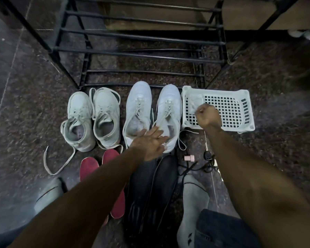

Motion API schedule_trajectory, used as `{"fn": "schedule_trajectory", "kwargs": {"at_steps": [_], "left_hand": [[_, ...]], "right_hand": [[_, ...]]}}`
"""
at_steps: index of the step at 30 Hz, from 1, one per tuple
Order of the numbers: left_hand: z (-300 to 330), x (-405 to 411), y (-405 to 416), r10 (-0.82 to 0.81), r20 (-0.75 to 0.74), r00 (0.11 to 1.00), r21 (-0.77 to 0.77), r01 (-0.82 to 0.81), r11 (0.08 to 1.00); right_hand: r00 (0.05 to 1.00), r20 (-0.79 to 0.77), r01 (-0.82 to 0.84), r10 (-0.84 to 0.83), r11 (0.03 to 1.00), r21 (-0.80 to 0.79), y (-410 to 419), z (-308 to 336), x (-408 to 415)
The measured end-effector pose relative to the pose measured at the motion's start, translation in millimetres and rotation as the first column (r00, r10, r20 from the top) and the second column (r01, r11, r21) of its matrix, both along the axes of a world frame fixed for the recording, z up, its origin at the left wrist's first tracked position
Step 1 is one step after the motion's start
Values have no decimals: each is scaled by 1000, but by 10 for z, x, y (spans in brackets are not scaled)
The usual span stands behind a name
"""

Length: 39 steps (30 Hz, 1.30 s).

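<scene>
White sneaker (169, 97) sits on the floor (34, 104) between its twin (139, 97) and a white basket (227, 91), toe at the black rack (132, 56); left grip (150, 144) rests flat on its heel opening, fingers straight and spread; right grip (207, 116) is curled into a fist over the basket, can't tell whether it holds anything.

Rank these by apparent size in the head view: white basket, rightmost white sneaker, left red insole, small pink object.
1. white basket
2. rightmost white sneaker and left red insole: alike; the insole is nearer and partly hidden, so unranked
3. small pink object
</scene>
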<state>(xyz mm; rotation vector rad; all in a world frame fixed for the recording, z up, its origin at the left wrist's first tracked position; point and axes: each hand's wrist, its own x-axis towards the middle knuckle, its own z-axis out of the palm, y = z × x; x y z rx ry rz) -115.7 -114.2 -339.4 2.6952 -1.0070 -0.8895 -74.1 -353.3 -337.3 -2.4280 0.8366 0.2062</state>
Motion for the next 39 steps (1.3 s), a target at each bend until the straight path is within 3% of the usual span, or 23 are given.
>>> {"fn": "schedule_trajectory", "kwargs": {"at_steps": [7, 11, 17, 20, 22, 24, 26, 29, 30, 31, 32, 34, 39], "left_hand": [[-77, 8, 104, -13, -10, 1000, -65, 12, 998], [-53, -4, 87, 32, -20, 999, -83, -33, 996], [-103, -1, 123, 66, -1, 998, -162, -65, 985], [-113, -46, 217, 169, 55, 984, -325, -143, 935], [-55, -99, 288, 317, 57, 947, -431, -262, 863], [17, -160, 351, 490, 1, 872, -496, -425, 757], [100, -222, 386, 645, -128, 753, -559, -593, 580], [301, -282, 430, 734, -557, 389, -459, -881, 118], [394, -313, 461, 678, -687, 260, -356, -934, -3], [473, -357, 510, 600, -784, 159, -247, -967, -66], [567, -412, 571, 539, -836, 102, -163, -984, -66], [657, -531, 729, 488, -869, 77, -102, -994, -26], [753, -780, 1087, 524, -846, 95, -150, -987, -64]], "right_hand": [[996, 91, 9, 7, 984, -179, 70, -230, 293], [985, 140, 107, -98, 992, -61, 14, -289, 375], [991, 131, 30, -17, 995, -94, -54, -218, 329], [942, 282, 152, -180, 981, 120, -6, -173, 282], [869, 344, 210, -355, 895, 392, 105, -90, 213], [824, 310, 204, -475, 758, 620, 322, 58, 76], [841, 226, 158, -491, 623, 766, 610, 229, -125], [935, 131, 61, -331, 511, 857, 1035, 365, -445], [960, 104, 33, -260, 474, 880, 1181, 391, -545], [978, 83, 12, -190, 451, 893, 1324, 420, -638], [990, 68, -5, -127, 441, 897, 1466, 453, -729], [998, 51, -32, -33, 437, 899, 1691, 497, -890], [999, 6, -33, 50, 556, 830, 1912, 567, -1157]]}}
